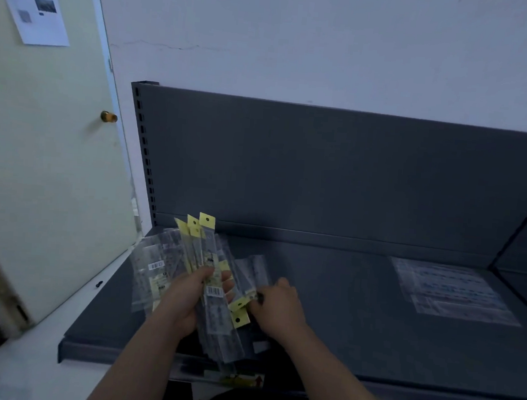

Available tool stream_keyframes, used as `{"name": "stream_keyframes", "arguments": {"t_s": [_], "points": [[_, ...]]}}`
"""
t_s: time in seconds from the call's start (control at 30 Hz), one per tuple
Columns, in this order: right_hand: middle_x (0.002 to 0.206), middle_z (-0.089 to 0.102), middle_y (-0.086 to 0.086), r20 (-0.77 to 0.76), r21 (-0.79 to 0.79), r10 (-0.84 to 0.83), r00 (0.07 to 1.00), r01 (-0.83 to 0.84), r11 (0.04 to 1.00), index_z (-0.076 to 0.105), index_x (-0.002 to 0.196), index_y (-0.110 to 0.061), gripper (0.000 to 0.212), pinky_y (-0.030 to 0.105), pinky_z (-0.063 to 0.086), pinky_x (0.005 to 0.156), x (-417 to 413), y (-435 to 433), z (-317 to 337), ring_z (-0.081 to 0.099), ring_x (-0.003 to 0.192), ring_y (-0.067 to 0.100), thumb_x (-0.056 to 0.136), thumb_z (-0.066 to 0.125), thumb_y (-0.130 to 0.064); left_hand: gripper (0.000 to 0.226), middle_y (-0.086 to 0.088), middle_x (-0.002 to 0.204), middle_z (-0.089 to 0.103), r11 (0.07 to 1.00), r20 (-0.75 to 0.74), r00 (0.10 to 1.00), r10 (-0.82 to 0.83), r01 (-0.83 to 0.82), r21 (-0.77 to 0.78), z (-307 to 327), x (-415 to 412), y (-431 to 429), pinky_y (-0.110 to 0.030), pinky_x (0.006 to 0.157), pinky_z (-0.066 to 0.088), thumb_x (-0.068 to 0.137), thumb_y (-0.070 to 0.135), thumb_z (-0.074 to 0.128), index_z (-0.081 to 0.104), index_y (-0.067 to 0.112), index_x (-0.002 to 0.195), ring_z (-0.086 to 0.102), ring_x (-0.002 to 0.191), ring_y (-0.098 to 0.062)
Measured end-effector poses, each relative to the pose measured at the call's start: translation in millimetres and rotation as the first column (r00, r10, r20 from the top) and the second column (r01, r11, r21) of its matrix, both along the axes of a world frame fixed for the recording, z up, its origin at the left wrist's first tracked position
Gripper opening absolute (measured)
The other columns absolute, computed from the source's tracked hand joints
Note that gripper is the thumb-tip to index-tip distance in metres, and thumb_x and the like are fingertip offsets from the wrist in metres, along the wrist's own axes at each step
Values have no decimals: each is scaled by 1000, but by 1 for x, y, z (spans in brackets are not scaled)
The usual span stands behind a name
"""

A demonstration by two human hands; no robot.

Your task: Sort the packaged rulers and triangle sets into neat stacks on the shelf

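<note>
A: Where are the packaged rulers (203, 252)?

B: At about seven o'clock in the view, over the left end of the dark grey shelf (356, 327). They are long, narrow clear sleeves with yellow hang tabs (207, 220), fanned out, and most tabs point toward twelve o'clock.

A: And the hands?

B: The left hand (190, 292) grips the fan round its middle, thumb on top and fingers curled beneath. The right hand (275, 308) is just at its three o'clock. Its fingers are curled and it pinches one sleeve, beside two yellow tabs that point the other way, toward five o'clock.

A: Is anything lying loose?

B: A few sleeves, one with a barcode label (156, 265), spread out at the left hand's nine o'clock. I cannot tell whether they rest on the shelf or are held with the fan. The near ends of several sleeves reach over the shelf's front edge at six o'clock.

A: What else is on the shelf?

B: A flat pile of wide clear packets (453, 290) at about four o'clock, well apart from both hands and near the back. The print is too blurred to tell what is inside.

A: And around the shelf?

B: A dark back panel (321, 172) stands upright at twelve o'clock. A cream door (43, 182) fills nine o'clock, with a brass knob (108, 117). A printed sheet (32, 1) is stuck on the door at eleven o'clock.
</note>
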State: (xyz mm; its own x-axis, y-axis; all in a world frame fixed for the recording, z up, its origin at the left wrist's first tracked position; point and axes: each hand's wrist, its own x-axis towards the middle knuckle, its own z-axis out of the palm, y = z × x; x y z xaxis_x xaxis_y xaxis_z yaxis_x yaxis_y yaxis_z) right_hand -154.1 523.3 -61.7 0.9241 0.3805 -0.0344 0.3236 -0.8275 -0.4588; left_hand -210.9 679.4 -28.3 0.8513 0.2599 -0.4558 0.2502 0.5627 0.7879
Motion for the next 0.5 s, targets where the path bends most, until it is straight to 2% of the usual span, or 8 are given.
{"name": "stream_keyframes", "arguments": {"t_s": [0.03, 0.13, 0.17, 0.3, 0.33, 0.4, 0.47, 0.5], "points": [[107, 54, 12, -45, 68, 10, 999, -7, 998, 64, 94, -13, 20, 33, 47, 88, 2, -2, 4, 51, 104, 27, 94, 49, -27, 26, -14, 75, 66, 1000, 19, 1000, -11, 11, -18, 0, 0, 1, -32, 53, 55, 98, 20, 51, 63, -4, 92, 63, 61, -23], [131, 57, 11, -75, 187, -20, 997, 34, 982, 54, 130, -6, 37, 31, 40, 101, 7, -10, 30, 52, 120, 26, 98, 45, -22, 19, -7, 63, 51, 999, 114, 994, 4, 2, -53, 1, 3, -4, -33, 55, 51, 97, 20, 55, 56, 5, 85, 51, 52, -19], [133, 56, 9, -112, 254, -5, 994, 34, 967, 52, 133, -6, 41, 30, 38, 102, 6, -12, 40, 52, 122, 24, 98, 47, -27, 20, -5, 63, 50, 999, 149, 989, 18, -11, -43, 3, 5, -8, -34, 57, 51, 97, 22, 54, 56, 6, 85, 50, 53, -18], [112, 69, 5, -427, 552, 257, 867, 26, 833, 65, 113, -14, 33, 26, 52, 87, -10, -16, 67, 66, 99, 14, 93, 57, -39, 32, -6, 74, 57, 1000, 292, 956, 6, -6, 1, 23, 14, -43, -32, 62, 52, 98, 33, 47, 61, 6, 88, 60, 64, -17], [107, 71, 3, -440, 591, 307, 844, 15, 806, 66, 111, -16, 27, 23, 54, 82, -12, -21, 70, 67, 94, 11, 93, 59, -35, 35, -8, 78, 61, 999, 311, 950, -19, 10, 31, 29, 16, -53, -29, 58, 54, 98, 35, 46, 64, 5, 94, 64, 66, -16], [109, 71, 7, -419, 687, 365, 831, 28, 726, 64, 115, -11, 24, 28, 54, 89, -8, -36, 73, 68, 100, 16, 93, 61, -21, 40, -11, 88, 67, 993, 323, 939, -117, 104, 60, 35, 19, -72, -27, 58, 56, 97, 39, 45, 64, 6, 110, 69, 73, -17], [112, 69, 9, -411, 743, 396, 821, 50, 667, 62, 120, -6, 30, 33, 50, 98, 0, -59, 75, 65, 106, 22, 90, 63, -8, 42, -5, 102, 71, 965, 313, 917, -248, 208, 158, 33, 20, -85, -26, 70, 57, 93, 44, 48, 60, 14, 120, 70, 86, -12], [108, 69, 8, -397, 731, 381, 835, 37, 682, 63, 117, -6, 30, 33, 50, 96, 5, -72, 77, 65, 102, 22, 88, 65, -5, 42, 1, 111, 68, 928, 302, 896, -326, 244, 281, 28, 24, -88, -24, 80, 54, 90, 46, 52, 56, 22, 124, 67, 96, -7]]}}
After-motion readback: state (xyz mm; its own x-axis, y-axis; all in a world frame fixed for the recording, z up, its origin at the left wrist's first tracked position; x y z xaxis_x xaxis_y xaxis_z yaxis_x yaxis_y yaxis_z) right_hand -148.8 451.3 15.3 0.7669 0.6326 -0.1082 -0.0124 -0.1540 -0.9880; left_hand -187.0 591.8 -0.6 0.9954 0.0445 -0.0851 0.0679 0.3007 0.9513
